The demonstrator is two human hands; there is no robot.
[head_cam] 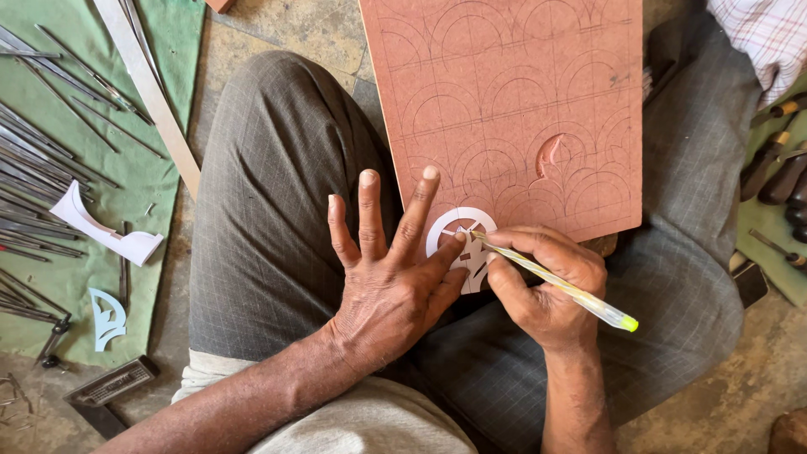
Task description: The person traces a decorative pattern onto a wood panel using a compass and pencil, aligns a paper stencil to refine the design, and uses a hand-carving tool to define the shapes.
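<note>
While the left hand [388, 286] presses the paper stencil [461, 244] flat with spread fingers, nothing is clasped.
Right hand [546, 282]: closed round a pen [559, 284], tip on the stencil.
Technique: keep the stencil pinned, likely tracing tight to its edges.
Board [513, 109]: reddish, pencilled arches, one carved; lies under the grip, on the lap.
</note>
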